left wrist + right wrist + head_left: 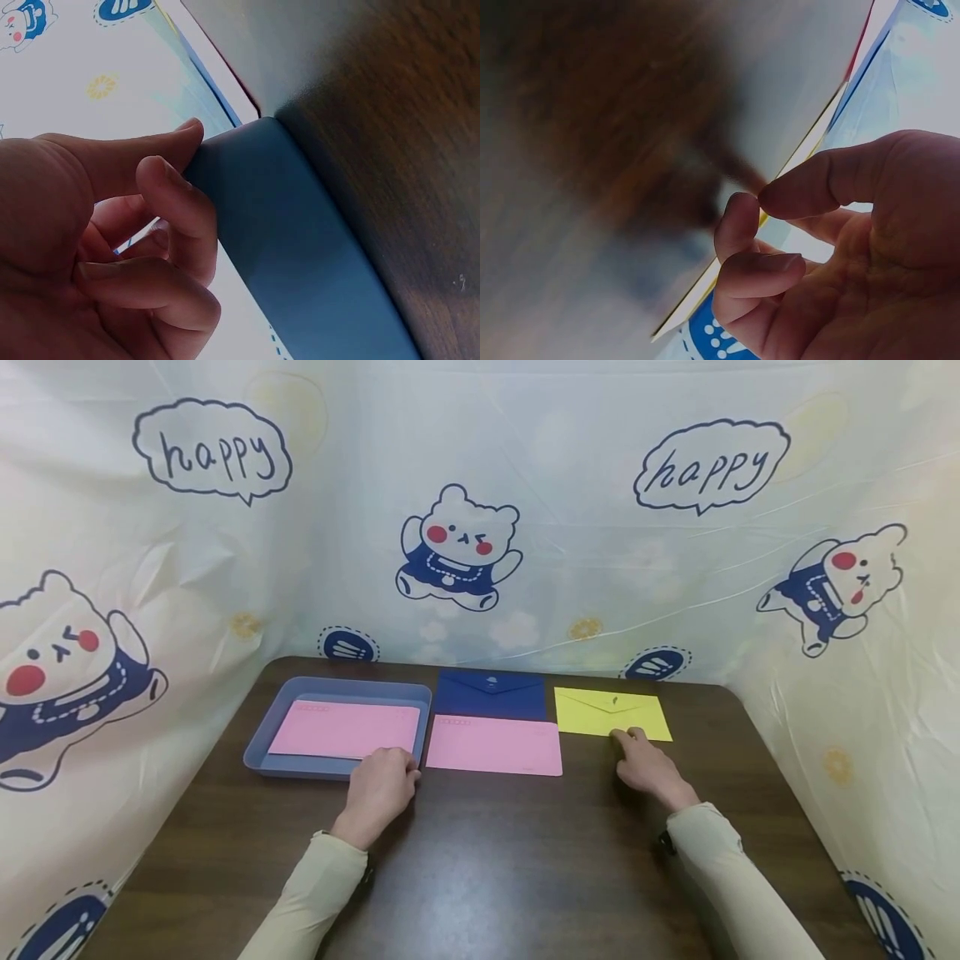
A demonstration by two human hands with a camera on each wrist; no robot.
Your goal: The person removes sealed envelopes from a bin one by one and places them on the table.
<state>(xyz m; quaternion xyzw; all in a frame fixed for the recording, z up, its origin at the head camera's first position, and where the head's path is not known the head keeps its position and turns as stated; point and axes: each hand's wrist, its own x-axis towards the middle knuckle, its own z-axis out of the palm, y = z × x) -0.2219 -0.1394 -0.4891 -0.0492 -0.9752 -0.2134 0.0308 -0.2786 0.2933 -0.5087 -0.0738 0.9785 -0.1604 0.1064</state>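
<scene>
In the head view, my left hand [381, 787] is at the near right corner of a blue-grey tray [262, 762]. The left wrist view shows the thumb and curled fingers gripping the tray's rim. Inside the tray lies a pink envelope [341, 728]. My right hand [648, 766] is at the near edge of a yellow envelope [603, 710], pinching that edge between thumb and forefinger. The forefinger is mostly hidden in the right wrist view. Between the hands, a second pink envelope [495, 747] lies flat, with a dark blue envelope [491, 695] behind it.
Everything lies on a dark brown wooden table [510, 860]. A pale printed curtain [570, 568] with bears and "happy" lettering hangs close behind the table's far edge and along both sides. The tray stands at the far left, with envelopes right of it.
</scene>
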